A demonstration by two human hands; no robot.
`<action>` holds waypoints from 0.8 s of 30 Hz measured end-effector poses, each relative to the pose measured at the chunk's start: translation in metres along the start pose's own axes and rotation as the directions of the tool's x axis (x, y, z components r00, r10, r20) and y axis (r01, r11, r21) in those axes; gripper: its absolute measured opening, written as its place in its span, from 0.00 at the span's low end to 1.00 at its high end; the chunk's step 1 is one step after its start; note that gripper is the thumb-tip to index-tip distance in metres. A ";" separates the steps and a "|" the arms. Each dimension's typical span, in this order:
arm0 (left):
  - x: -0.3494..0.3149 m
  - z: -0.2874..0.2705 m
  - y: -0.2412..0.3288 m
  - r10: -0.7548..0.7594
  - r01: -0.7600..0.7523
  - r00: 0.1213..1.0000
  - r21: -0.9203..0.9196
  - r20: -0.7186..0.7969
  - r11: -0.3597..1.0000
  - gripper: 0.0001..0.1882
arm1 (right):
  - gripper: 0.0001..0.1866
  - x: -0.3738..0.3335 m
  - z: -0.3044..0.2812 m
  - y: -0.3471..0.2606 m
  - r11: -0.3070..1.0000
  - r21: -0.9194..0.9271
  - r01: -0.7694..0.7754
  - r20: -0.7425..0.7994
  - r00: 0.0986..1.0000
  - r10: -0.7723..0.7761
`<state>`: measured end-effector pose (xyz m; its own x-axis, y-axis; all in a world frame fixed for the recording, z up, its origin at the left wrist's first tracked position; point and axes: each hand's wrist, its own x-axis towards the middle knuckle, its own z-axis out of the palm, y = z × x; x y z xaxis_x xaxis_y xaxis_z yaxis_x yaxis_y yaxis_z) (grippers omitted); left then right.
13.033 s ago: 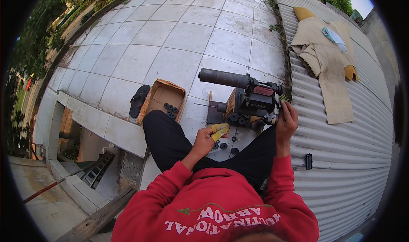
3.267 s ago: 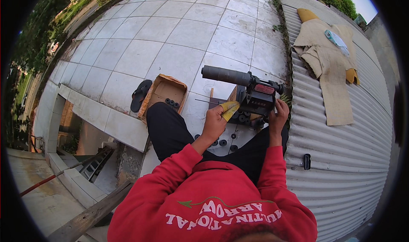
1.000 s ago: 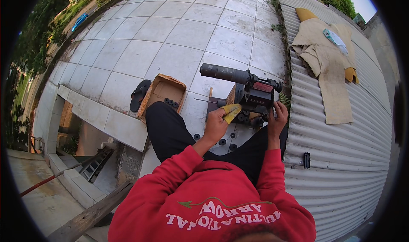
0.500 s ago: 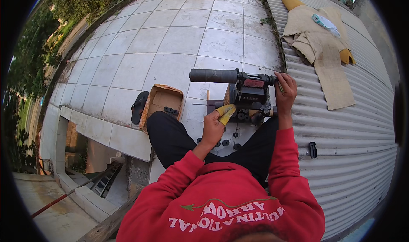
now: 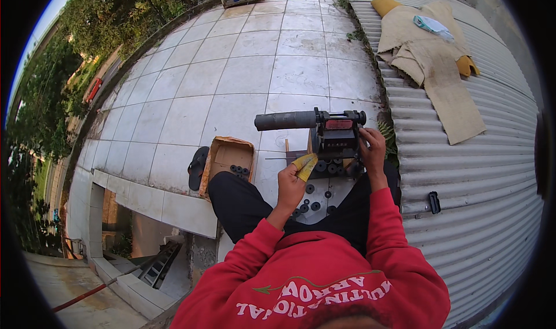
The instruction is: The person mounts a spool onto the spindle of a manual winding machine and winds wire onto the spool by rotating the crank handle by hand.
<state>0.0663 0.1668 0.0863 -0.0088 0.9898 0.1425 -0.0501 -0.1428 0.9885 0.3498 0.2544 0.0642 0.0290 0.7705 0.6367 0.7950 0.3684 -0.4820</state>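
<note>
In front of me stands a dark hand-winding machine [image 5: 339, 139] with a counter window and a thick grey cylinder [image 5: 285, 120] sticking out to its left. My left hand [image 5: 289, 189] is closed around a worn yellow cloth-like piece [image 5: 305, 166], just below the machine's left side. What lies inside that piece is hidden. At the machine's right end, my right hand [image 5: 373, 151] has its fingers closed against the side, below a round knob [image 5: 362, 118]. The part it grips is hidden behind the fingers. Several black rings [image 5: 315, 206] lie on the tiles between my legs.
An open cardboard box [image 5: 231, 153] with some black rings sits by my left knee, beside a dark sandal [image 5: 198, 167]. Corrugated roofing [image 5: 463, 225] runs along my right, carrying beige cloth [image 5: 443, 92] and a small black part [image 5: 434, 202]. An opening with a ladder [image 5: 159, 264] lies at lower left.
My right hand has dropped from the knob level to lower on the machine's right end. My left hand keeps the yellow piece in about the same place. The view has shifted slightly.
</note>
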 end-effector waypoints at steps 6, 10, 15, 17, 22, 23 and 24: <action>0.003 0.003 0.000 0.002 -0.002 1.000 -0.028 -0.018 1.000 0.15 | 0.19 -0.018 -0.031 -0.025 0.997 -0.013 0.073 -0.100 0.992 -0.074; 0.004 0.001 -0.001 -0.017 0.017 1.000 0.004 -0.010 1.000 0.15 | 0.21 0.007 -0.048 -0.041 0.990 -0.051 0.134 -0.166 0.976 -0.141; 0.005 0.001 0.002 -0.005 0.005 1.000 -0.022 -0.016 1.000 0.15 | 0.22 0.054 -0.043 -0.039 0.986 -0.053 0.156 -0.182 0.970 -0.163; 0.004 0.001 0.004 -0.002 0.002 1.000 -0.007 -0.018 1.000 0.15 | 0.21 0.070 -0.037 -0.034 0.986 -0.055 0.157 -0.162 0.973 -0.164; 0.004 -0.001 0.001 0.025 -0.024 0.999 0.031 -0.031 0.999 0.15 | 0.19 0.081 -0.005 -0.005 0.994 -0.016 0.110 -0.059 0.992 -0.110; 0.004 -0.001 0.002 0.025 -0.024 0.999 0.028 -0.034 0.999 0.15 | 0.18 0.077 -0.001 0.000 0.996 0.005 0.091 -0.035 0.995 -0.091; 0.003 -0.002 0.004 0.025 -0.024 0.999 0.029 -0.039 0.999 0.15 | 0.18 0.070 0.005 0.007 0.995 0.010 0.095 -0.036 0.995 -0.095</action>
<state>0.0637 0.1695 0.0903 -0.0494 0.9851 0.1650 -0.0210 -0.1662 0.9859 0.3538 0.3136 0.1022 -0.0248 0.7130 0.7007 0.7881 0.4451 -0.4251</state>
